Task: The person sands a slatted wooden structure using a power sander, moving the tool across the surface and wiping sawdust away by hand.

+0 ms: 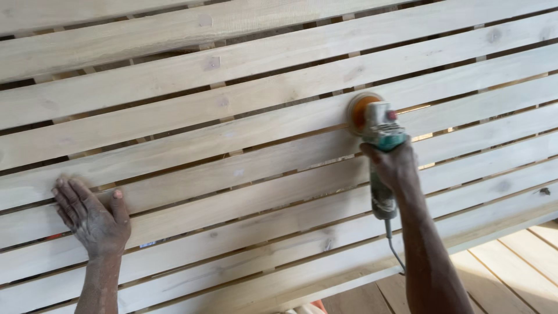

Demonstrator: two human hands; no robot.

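Observation:
A wide frame of pale wooden slats (250,125) with dark gaps between them fills the view. My left hand (92,216), dusty, lies flat with fingers spread on a slat at the lower left. My right hand (395,166) grips a teal and grey angle grinder (381,145) by its body. The grinder's orange sanding disc (361,112) presses on a slat right of centre. Its grey cord (394,247) hangs down beside my right forearm.
More pale boards (517,264) lie lower down at the bottom right, past the slatted frame's edge. A small dark knot (544,191) marks a slat at the far right. Something orange (318,306) peeks out under the frame at the bottom edge.

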